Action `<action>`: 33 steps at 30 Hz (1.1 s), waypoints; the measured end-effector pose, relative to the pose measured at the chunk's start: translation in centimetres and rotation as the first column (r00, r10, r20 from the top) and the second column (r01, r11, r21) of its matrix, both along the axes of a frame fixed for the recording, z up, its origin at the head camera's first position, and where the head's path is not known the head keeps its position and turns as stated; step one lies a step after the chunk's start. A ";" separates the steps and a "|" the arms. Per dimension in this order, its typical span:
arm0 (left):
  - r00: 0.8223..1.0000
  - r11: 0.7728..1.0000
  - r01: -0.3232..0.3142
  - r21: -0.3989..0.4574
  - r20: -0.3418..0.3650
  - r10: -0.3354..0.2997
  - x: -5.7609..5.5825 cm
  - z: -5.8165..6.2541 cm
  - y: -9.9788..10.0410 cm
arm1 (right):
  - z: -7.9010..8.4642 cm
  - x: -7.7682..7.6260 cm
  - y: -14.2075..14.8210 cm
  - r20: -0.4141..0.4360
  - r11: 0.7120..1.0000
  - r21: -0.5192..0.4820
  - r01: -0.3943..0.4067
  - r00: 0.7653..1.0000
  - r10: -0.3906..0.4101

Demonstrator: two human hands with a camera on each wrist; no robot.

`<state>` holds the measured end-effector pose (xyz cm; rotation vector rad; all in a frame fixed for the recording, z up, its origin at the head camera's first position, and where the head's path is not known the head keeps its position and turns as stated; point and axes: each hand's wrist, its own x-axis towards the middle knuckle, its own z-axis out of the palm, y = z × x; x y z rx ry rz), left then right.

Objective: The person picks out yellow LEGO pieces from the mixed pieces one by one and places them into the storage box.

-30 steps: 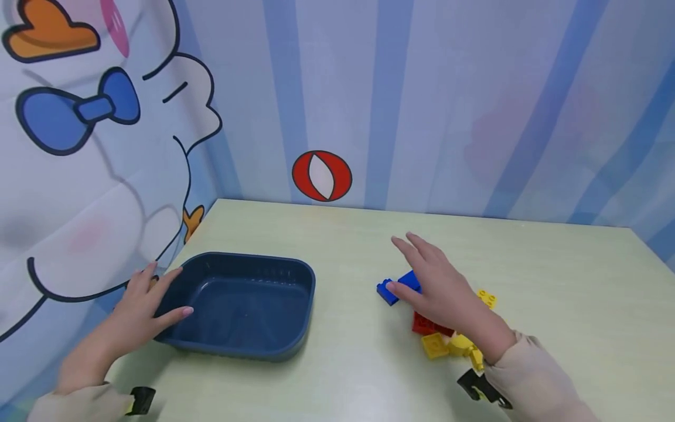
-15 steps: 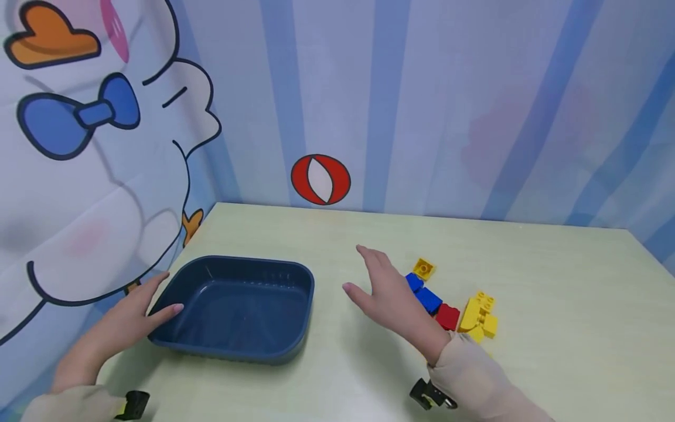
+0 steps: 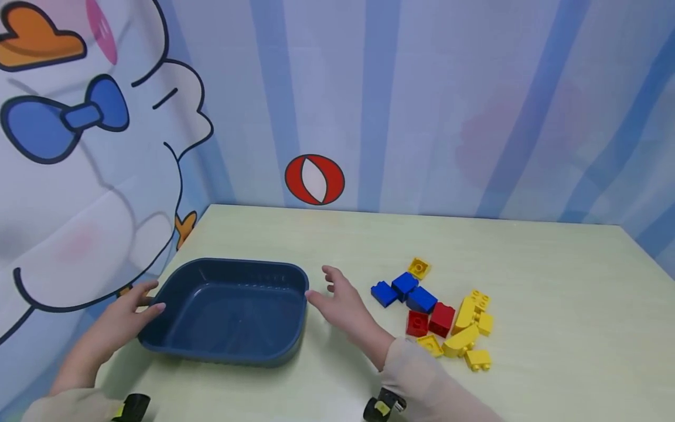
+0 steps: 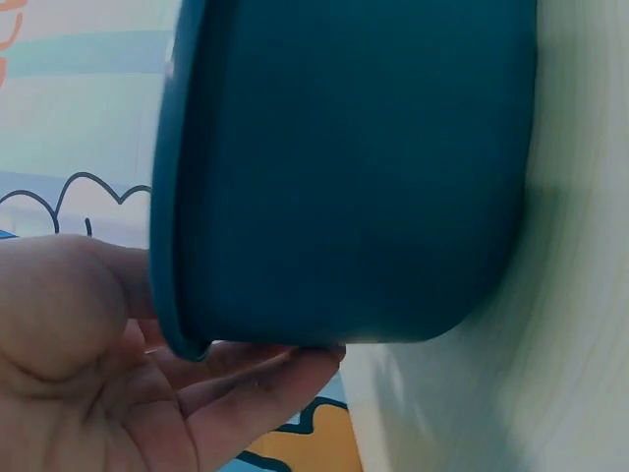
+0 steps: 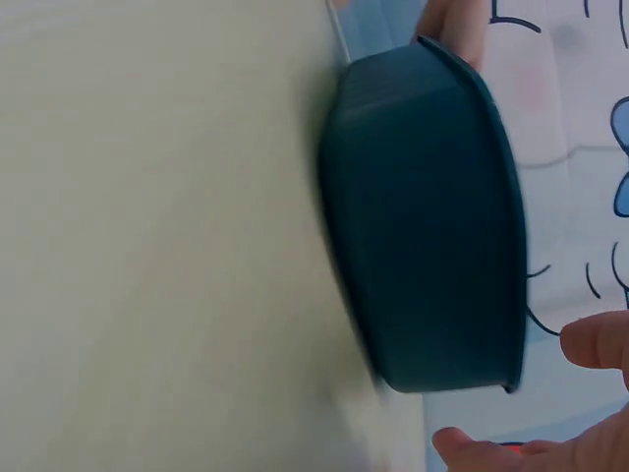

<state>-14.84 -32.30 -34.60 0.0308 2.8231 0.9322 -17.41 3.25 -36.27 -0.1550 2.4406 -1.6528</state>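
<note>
A dark blue plastic basin [image 3: 232, 319] stands on the left of the table with nothing in it. My left hand [image 3: 118, 325] holds its left side, the thumb over the rim and the fingers along the outer wall, as the left wrist view of the hand [image 4: 147, 383] shows. At the opposite side, my right hand [image 3: 345, 308] hovers by the right rim with thumb and fingers spread. In the right wrist view a gap shows between that hand [image 5: 580, 433] and the basin [image 5: 423, 226].
Toy building bricks lie loosely grouped right of the right forearm: blue bricks [image 3: 405, 285], red bricks [image 3: 442, 319] and several yellow bricks [image 3: 460, 341]. Cartoon-printed curtains [image 3: 422, 105] border the pale table [image 3: 569, 305] at the back and left.
My right hand has moved left from above the bricks to the basin's right rim, uncovering the bricks. The left hand has shifted slightly and now holds the basin's left rim.
</note>
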 end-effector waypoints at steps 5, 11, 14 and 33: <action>0.999 0.999 -0.016 0.028 0.033 0.015 -0.3 -0.2 0.1 | -1.1 0.6 -1.5 -0.028 1.000 -0.009 -0.016 0.999 0.016; 0.999 1.000 -0.026 0.000 0.034 0.026 -0.7 -0.4 0.1 | -1.6 1.0 -2.7 -0.007 0.999 -0.041 -0.032 0.999 0.032; 0.999 1.000 -0.021 -0.015 0.037 0.021 -0.9 -0.5 0.2 | -1.7 1.0 -2.9 0.005 0.998 -0.053 -0.023 1.000 0.023; 1.000 0.999 -0.013 -0.044 -0.008 0.013 -0.8 -0.7 0.8 | -2.0 0.9 -2.3 0.055 0.978 -0.205 -0.024 0.998 0.036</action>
